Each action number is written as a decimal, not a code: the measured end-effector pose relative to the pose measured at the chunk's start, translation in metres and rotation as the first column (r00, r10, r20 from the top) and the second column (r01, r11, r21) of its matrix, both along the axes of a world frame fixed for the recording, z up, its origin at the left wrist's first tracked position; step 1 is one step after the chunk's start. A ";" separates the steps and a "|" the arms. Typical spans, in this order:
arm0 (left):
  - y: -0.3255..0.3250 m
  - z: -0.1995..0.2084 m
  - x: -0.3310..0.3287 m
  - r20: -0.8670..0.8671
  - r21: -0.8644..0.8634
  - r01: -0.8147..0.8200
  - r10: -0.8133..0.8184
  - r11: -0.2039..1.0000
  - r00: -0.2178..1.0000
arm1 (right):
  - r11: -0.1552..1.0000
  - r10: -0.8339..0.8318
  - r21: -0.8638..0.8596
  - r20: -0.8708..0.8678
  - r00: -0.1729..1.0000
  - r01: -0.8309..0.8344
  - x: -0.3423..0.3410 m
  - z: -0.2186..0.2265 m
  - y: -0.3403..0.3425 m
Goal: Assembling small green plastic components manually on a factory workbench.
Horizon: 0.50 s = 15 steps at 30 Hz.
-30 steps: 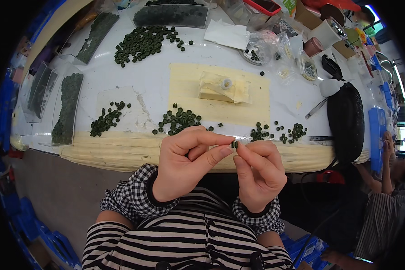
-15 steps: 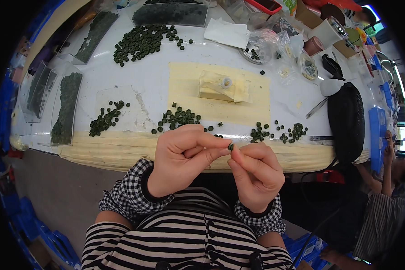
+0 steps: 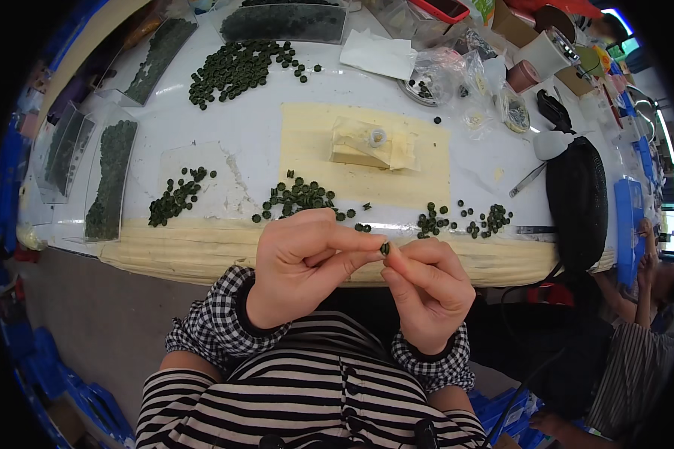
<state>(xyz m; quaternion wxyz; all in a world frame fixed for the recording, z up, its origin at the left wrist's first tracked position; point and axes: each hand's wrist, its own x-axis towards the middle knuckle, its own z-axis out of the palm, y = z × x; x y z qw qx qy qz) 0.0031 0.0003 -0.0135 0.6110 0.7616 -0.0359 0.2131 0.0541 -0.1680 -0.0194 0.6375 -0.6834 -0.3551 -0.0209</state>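
Over the table's front edge, my left hand (image 3: 301,262) pinches a small dark green ridged disc (image 3: 385,248) between thumb and index finger. My right hand (image 3: 434,288) is closed from the other side, its index fingertip against the same disc and its thumb tip a little lower. The fingers partly cover the disc. Just beyond my left hand lies a loose pile of similar dark green discs (image 3: 301,194). Smaller groups of discs (image 3: 494,219) lie beyond my right hand, and another pile (image 3: 174,200) is to the left.
A yellow taped block (image 3: 359,153) with a small clear ring on top stands mid-table. Clear trays of green pieces (image 3: 112,179) line the left and back. A large disc heap (image 3: 240,71) lies far left. Tweezers (image 3: 528,179) and a black mesh-covered object (image 3: 575,202) are at right.
The disc has tilted slightly between my fingertips, showing more of its side. My hands have shifted only a little. At far right, another person's hand has moved slightly.
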 end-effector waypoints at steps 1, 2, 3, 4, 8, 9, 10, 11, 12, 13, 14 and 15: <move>0.001 0.000 0.000 -0.011 0.002 0.002 -0.002 1.000 1.000 | 1.000 0.004 -0.004 0.000 1.000 -0.004 0.001 0.001 -0.001; 0.001 0.001 -0.001 -0.027 -0.008 0.000 0.000 1.000 1.000 | 1.000 0.007 -0.008 0.000 1.000 -0.007 0.001 0.001 -0.001; 0.001 0.000 -0.001 -0.042 -0.018 -0.001 0.000 1.000 0.999 | 1.000 0.003 -0.010 0.007 1.000 -0.003 0.002 0.001 -0.001; 0.000 0.000 -0.001 -0.058 -0.029 -0.002 0.000 1.000 0.998 | 1.000 -0.001 -0.012 0.014 1.000 0.001 0.002 0.000 -0.001; 0.001 -0.001 -0.002 -0.057 -0.026 -0.001 0.000 1.000 0.998 | 1.000 -0.020 -0.015 0.049 0.999 0.021 0.002 -0.001 0.000; 0.001 -0.002 -0.001 -0.047 -0.023 0.004 -0.005 1.000 0.999 | 1.000 -0.023 -0.018 0.069 0.997 0.024 0.002 -0.001 0.000; 0.002 -0.003 -0.001 -0.036 -0.020 0.010 -0.011 1.000 0.999 | 0.999 -0.026 -0.021 0.089 0.996 0.028 0.003 -0.002 0.000; 0.001 -0.003 -0.001 -0.043 -0.024 0.006 -0.007 1.000 0.999 | 0.999 -0.029 -0.024 0.108 0.994 0.032 0.003 -0.002 0.000; 0.001 -0.003 -0.001 -0.050 -0.027 0.000 -0.002 1.000 0.999 | 0.999 -0.021 -0.024 0.097 0.995 0.024 0.003 -0.002 0.000; 0.000 -0.002 -0.001 -0.057 -0.031 -0.005 0.003 1.000 0.998 | 1.000 -0.014 -0.024 0.086 0.996 0.016 0.002 -0.001 0.001; 0.000 -0.002 -0.001 -0.053 -0.029 -0.005 0.003 1.000 0.999 | 1.000 -0.006 -0.024 0.075 0.997 0.008 0.002 -0.001 0.001; 0.000 -0.001 -0.001 -0.048 -0.029 -0.003 0.002 1.000 0.999 | 1.000 0.001 -0.025 0.077 0.997 0.001 0.002 -0.001 0.000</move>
